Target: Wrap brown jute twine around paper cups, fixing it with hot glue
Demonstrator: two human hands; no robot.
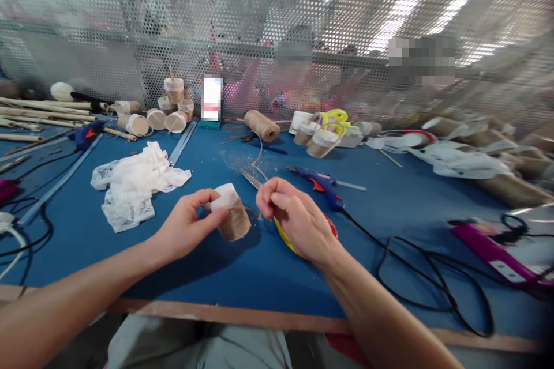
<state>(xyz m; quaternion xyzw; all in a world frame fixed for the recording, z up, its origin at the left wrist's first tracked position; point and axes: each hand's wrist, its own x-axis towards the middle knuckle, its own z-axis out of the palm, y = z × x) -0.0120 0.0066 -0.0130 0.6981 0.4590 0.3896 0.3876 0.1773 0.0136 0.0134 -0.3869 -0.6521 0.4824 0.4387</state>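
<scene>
My left hand [194,222] is closed on a small cup [235,222] wrapped in brown burlap, with a white band at its top. The cup is tilted just above the blue tabletop, thumb and fingers on the white band. To its right, my right hand [292,213] is closed in a pinch; what its fingertips hold is hidden. Scissors [251,179] with red and yellow handles show below that hand, blades pointing away. I cannot tell whether it grips them. Twine [259,155] runs from a brown spool [262,125] toward the right hand.
Crumpled white lace [141,181] lies left. A blue glue gun [322,184] rests at right, its black cord looping toward a purple power strip [497,253]. Several wrapped cups [175,121], a phone [212,98] and sticks [43,109] line the back, before a perforated metal screen [173,11].
</scene>
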